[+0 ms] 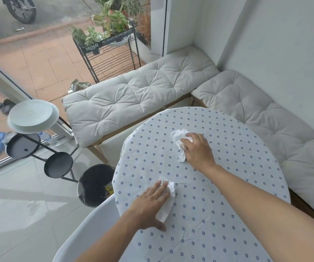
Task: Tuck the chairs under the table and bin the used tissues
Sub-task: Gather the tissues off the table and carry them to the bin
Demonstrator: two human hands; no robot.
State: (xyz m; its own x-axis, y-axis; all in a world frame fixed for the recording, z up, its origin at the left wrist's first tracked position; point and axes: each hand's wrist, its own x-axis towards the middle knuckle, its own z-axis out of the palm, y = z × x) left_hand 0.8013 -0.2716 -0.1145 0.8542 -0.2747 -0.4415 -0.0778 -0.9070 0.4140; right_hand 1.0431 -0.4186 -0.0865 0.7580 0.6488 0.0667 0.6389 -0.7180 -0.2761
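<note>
Our right fingers [187,141] curl around a crumpled tissue [179,138] on the far part of the surface [218,214], pinching it while most of the paper spills out to the left of the right hand [197,151] and lies against the patterned cloth. Our left fingers [162,187] lie flat and spread on a second tissue [168,203] near the left edge of the surface, pressing it down rather than closing on it; the paper shows past the fingertips and beside the left hand [150,207]. The two tissues lie well apart.

Just beyond the surface's left edge, on the floor, stands a dark-lined bin [93,186], open, with some scraps inside. A white chair [88,229] sits at the near left, its curved back touching or just beside the surface edge; we cannot tell how far its seat goes under. Cushioned benches [133,99] wrap the far and right sides. A tiered black stand [39,146] with a pale round top is near the bin.
</note>
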